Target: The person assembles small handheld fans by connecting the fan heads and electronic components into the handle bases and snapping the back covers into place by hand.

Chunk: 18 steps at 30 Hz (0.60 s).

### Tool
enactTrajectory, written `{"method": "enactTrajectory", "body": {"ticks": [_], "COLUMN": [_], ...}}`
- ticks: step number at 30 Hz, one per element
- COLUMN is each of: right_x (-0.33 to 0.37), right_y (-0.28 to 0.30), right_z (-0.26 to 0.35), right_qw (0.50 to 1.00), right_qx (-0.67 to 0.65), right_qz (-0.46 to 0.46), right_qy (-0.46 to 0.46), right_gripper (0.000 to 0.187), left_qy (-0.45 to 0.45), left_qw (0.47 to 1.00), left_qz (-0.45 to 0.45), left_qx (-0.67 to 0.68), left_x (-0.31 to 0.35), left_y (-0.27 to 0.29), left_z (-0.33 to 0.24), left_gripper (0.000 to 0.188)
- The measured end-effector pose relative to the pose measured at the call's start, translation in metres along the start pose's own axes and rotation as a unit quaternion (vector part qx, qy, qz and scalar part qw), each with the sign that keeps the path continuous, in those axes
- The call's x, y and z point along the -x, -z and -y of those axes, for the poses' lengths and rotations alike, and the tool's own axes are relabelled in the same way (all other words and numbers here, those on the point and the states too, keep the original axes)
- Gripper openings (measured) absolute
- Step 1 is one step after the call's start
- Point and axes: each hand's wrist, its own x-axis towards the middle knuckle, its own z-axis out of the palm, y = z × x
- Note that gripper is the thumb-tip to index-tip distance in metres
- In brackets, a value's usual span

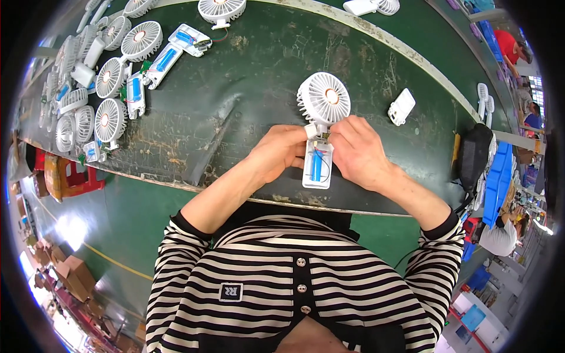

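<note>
Showing between left fingers (294, 139) and right fingers (348, 132), the fan (325, 99) (handle (308, 176) open)

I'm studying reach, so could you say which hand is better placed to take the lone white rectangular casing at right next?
Probably the right hand: it is nearer the casing, while the left hand is left of the white round-headed fan.

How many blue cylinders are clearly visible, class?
4: one cylinder between the left hand and right hand; upper left, top cylinder, middle cylinder and lower cylinder beside piled fans. Unclear blue bits there may be more.
</note>
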Motion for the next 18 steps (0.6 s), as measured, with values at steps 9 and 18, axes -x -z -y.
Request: {"method": "enactTrajectory", "body": {"ticks": [9, 18], "right_x": [0.0, -0.004], "right_y": [-0.003, -0.003], "right_z": [0.003, 0.004], "right_qw": [0.998, 0.997], "right_qx": [0.033, 0.05], "right_qz": [0.049, 0.048], "right_qy": [0.013, 0.038], "right_gripper": [0.012, 0.011], "left_qy": [-0.007, -0.041], "left_qw": [0.997, 0.994], "left_qz": [-0.043, -0.072], "left_qx": [0.066, -0.076], "left_x": [-0.001, -0.001], "left_y": [0.0, -0.005], "left_z": [0.004, 0.011], "left_gripper": [0.027, 0.018]}}
